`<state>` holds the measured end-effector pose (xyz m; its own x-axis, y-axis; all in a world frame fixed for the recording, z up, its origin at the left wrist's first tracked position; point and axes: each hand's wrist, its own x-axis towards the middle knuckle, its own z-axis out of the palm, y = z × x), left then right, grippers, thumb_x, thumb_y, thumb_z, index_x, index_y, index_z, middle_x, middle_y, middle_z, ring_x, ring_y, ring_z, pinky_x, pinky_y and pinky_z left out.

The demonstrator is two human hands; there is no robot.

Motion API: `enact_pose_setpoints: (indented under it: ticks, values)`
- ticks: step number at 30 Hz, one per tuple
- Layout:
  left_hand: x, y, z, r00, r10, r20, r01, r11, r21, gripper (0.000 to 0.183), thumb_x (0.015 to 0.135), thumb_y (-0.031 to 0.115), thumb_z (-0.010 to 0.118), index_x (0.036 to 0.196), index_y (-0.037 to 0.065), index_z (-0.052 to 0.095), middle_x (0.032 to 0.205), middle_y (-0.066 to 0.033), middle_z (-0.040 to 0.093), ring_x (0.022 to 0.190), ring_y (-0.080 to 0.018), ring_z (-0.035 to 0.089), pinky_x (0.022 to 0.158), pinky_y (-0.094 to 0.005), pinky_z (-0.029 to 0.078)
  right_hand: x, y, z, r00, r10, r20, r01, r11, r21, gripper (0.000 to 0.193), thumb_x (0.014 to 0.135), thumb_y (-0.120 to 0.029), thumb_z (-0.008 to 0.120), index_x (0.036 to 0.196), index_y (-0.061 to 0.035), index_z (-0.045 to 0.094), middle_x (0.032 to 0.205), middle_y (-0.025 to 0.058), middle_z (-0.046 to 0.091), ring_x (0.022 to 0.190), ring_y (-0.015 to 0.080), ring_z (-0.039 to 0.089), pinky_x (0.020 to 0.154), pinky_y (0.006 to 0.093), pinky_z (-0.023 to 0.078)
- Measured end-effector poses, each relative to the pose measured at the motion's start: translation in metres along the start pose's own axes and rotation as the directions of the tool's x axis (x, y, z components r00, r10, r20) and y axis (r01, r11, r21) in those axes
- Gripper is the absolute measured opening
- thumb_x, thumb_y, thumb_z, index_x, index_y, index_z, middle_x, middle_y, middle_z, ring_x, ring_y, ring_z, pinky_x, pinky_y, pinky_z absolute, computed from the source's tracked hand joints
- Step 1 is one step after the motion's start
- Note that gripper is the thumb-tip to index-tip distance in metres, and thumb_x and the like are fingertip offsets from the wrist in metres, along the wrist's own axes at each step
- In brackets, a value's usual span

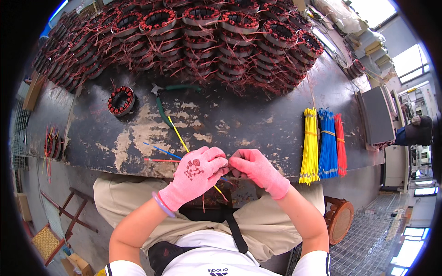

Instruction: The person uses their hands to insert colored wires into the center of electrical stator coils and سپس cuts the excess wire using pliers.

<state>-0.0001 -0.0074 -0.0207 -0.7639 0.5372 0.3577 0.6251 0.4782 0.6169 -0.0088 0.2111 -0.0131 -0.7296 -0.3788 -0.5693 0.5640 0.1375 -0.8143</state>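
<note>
My left hand (195, 172), in a pink work glove, is closed around a yellow wire (177, 131), a blue wire (161, 150) and a red wire (161, 160) at the table's front edge. The wires stick out past its far left side, and ends of the yellow and blue ones show below it. My right hand (258, 171), also in a pink glove, meets the left at the fingertips in a pinch. What lies between those fingertips is too small and covered to make out. Green-handled pliers (162, 110) lie spread on the table just beyond.
Tall stacks of wound motor stators (198, 41) fill the table's far side. A single stator (121, 101) lies left of the pliers. Tied bundles of yellow wires (310, 147), blue wires (327, 145) and red wires (340, 145) lie at right. A wooden stool (339, 221) stands below.
</note>
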Motion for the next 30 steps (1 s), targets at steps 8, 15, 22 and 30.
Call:
enact_pose_setpoints:
  ticks: [8,15,22,30]
  values:
    - [0.002,0.001,0.001,0.998,0.000,-0.061,-0.002,1.000,-0.026,0.015,0.081,0.012,0.076,0.093,0.010,0.067,0.097,-0.0043,0.063,0.084,-0.0266,0.063,0.072,-0.0403,0.053,-0.024,0.007,0.023,0.502,-0.852,0.149,0.289,0.002,-0.957,0.029,0.083,-0.014,0.076,0.111,-0.0046,0.071,0.091,0.0089,0.072,0.075,0.0293,0.068,0.069,0.0380,0.056]
    - [0.002,-0.001,0.000,1.000,0.005,-0.016,-0.006,0.999,-0.031,0.018,0.077,0.009,0.074,0.093,0.011,0.067,0.098,-0.0043,0.063,0.083,-0.0270,0.063,0.072,-0.0403,0.053,-0.023,0.003,0.010,0.997,0.064,0.033,-0.067,0.990,0.128,0.020,0.098,-0.018,0.062,0.108,-0.0017,0.066,0.087,0.0017,0.066,0.083,0.0036,0.055,0.071,0.0228,0.047]
    - [0.001,-0.001,0.000,1.000,-0.008,0.000,0.008,0.999,-0.052,0.017,0.078,0.010,0.074,0.093,0.010,0.065,0.101,-0.0038,0.062,0.085,-0.0272,0.062,0.074,-0.0407,0.053,-0.027,0.001,0.011,0.738,-0.665,0.114,0.410,0.309,-0.858,0.017,0.092,-0.018,0.069,0.105,-0.0076,0.068,0.098,0.0117,0.070,0.089,0.0333,0.067,0.074,0.0416,0.053]
    - [0.000,-0.001,-0.001,1.000,-0.012,0.019,0.012,0.999,-0.040,0.015,0.080,0.009,0.075,0.093,0.010,0.067,0.101,-0.0043,0.065,0.085,-0.0271,0.064,0.073,-0.0400,0.054,-0.023,-0.005,0.013,0.924,-0.322,-0.207,0.179,0.843,-0.508,0.023,0.087,-0.027,0.077,0.093,-0.0064,0.069,0.085,0.0065,0.070,0.068,0.0200,0.064,0.067,0.0324,0.052]
